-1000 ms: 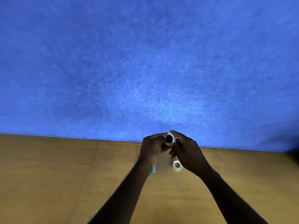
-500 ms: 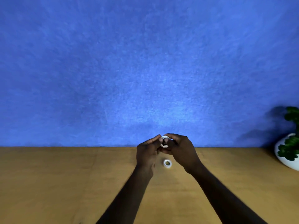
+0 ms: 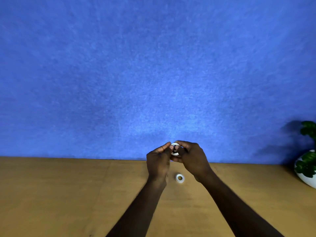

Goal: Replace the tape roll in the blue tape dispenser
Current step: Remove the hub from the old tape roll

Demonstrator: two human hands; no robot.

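From the head view, my left hand (image 3: 158, 159) and right hand (image 3: 191, 155) are together, both pinched on a small white tape roll (image 3: 175, 149) held up in front of the blue wall (image 3: 153, 74). A second tape roll (image 3: 180, 178) lies flat on the wooden table (image 3: 59, 194), at six o'clock from the held one. I cannot see the dispenser. I judge the roll light, stiff and slick-sided, so I'd grip it by the outer rim. A potted plant (image 3: 307, 161) sits at three o'clock.

Bare wooden table (image 3: 68, 194) left, tape roll (image 3: 180, 178) between wrists, potted plant (image 3: 307, 165) far right
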